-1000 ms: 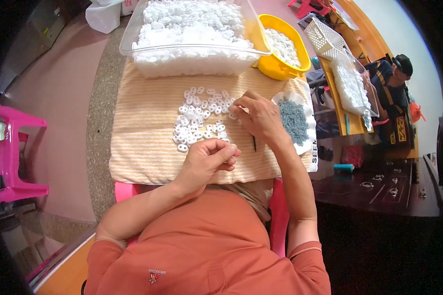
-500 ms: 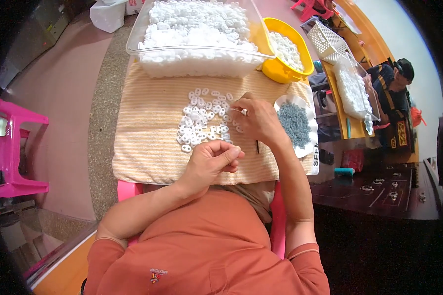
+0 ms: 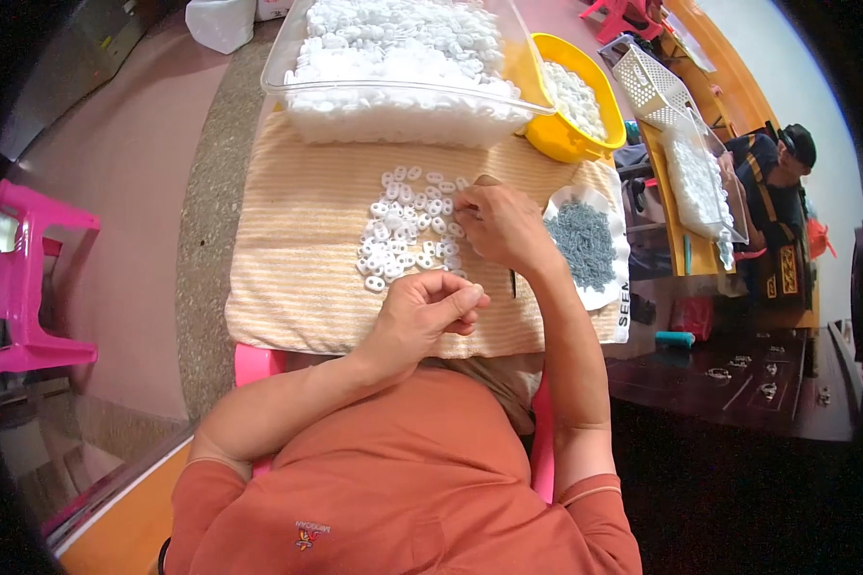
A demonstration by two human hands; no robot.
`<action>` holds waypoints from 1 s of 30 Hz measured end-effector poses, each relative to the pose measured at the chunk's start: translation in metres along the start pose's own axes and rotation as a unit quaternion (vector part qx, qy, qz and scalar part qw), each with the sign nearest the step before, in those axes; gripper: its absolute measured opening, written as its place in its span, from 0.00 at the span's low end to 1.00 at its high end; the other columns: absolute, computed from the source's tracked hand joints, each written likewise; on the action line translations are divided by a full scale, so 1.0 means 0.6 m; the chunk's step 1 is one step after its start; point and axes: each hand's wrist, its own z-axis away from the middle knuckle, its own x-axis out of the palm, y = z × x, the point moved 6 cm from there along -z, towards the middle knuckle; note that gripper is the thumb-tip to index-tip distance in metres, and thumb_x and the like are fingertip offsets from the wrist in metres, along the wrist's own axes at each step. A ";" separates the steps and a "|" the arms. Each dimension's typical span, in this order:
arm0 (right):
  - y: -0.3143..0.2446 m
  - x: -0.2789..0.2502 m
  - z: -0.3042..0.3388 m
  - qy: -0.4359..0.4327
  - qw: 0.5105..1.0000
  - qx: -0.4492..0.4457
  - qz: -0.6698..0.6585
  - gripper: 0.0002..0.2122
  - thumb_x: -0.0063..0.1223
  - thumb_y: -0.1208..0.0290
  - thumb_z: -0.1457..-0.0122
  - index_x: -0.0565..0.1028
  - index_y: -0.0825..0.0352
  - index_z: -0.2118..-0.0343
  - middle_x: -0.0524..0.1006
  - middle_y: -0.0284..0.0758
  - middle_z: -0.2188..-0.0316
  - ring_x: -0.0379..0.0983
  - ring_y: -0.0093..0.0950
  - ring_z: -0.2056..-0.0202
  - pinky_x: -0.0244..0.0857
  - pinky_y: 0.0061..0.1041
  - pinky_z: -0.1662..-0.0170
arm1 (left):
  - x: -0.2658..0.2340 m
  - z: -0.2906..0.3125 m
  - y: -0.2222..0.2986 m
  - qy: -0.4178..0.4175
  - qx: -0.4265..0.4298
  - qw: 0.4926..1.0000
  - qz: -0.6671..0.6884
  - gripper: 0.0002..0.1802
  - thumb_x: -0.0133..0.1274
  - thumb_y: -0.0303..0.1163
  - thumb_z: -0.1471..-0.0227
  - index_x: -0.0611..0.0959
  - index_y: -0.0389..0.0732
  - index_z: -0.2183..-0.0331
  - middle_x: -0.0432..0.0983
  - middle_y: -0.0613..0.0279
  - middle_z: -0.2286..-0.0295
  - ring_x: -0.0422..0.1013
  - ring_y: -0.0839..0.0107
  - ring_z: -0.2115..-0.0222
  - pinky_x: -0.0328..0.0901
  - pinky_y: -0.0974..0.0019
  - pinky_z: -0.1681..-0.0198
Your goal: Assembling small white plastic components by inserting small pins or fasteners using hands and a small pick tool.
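My left hand (image 3: 422, 309) is closed in a pinch, thumb against the bent fingers, just in front of a loose pile of small white oval plastic pieces with two holes (image 3: 393, 235). Whatever lies in that pinch is too small or hidden to make out. At the right edge of the pile, my right hand (image 3: 503, 222) reaches down with curled fingers; its back hides what the fingertips grip. Beside the right wrist, a heap of short grey-blue bits (image 3: 582, 244) rests on a white sheet or shallow dish. A thin dark tool (image 3: 514, 285) lies partly beneath the right forearm.
A striped cloth (image 3: 288, 249) covers the table. At its far side stand a large clear bin (image 3: 403, 115) of white pieces and a yellow basin (image 3: 571, 144) of similar ones. Pink stool (image 3: 29, 278) at left. On the right another person (image 3: 767, 192) sits beside a bin.
My right hand has come down onto the right edge of the pile; the white piece seen at its fingers before is now hidden. My left hand keeps its pinch. The view has shifted slightly.
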 end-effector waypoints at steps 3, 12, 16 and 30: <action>-0.010 -0.007 0.003 -0.025 0.999 0.003 0.020 0.08 0.53 0.70 0.50 0.78 0.65 0.67 0.76 0.41 0.67 0.73 0.43 0.64 0.66 0.39 0.60 | 0.003 0.004 0.005 0.002 0.023 0.999 -0.026 0.07 0.54 0.31 0.44 0.80 0.38 0.65 0.78 0.66 0.70 0.71 0.82 0.72 0.70 0.74 0.66; -0.063 0.009 0.013 -0.021 0.997 -0.069 0.024 0.09 0.56 0.66 0.49 0.79 0.60 0.65 0.75 0.37 0.64 0.74 0.40 0.63 0.67 0.36 0.61 | 0.035 0.018 0.003 -0.064 0.072 0.991 -0.091 0.07 0.55 0.28 0.45 0.79 0.33 0.70 0.73 0.71 0.77 0.67 0.85 0.76 0.64 0.77 0.74; -0.055 0.008 0.010 -0.017 0.997 -0.066 0.021 0.09 0.56 0.65 0.49 0.79 0.61 0.66 0.75 0.37 0.65 0.74 0.39 0.64 0.68 0.36 0.62 | 0.033 0.018 0.003 -0.055 0.055 0.993 -0.085 0.07 0.54 0.28 0.45 0.80 0.33 0.70 0.73 0.70 0.78 0.67 0.85 0.76 0.64 0.77 0.73; -0.079 0.034 0.009 -0.025 0.995 -0.091 0.018 0.07 0.55 0.67 0.48 0.78 0.64 0.70 0.75 0.36 0.70 0.74 0.38 0.67 0.68 0.34 0.64 | 0.037 0.023 0.007 -0.063 0.101 0.988 -0.093 0.08 0.55 0.29 0.45 0.80 0.33 0.71 0.74 0.70 0.78 0.67 0.84 0.76 0.64 0.76 0.73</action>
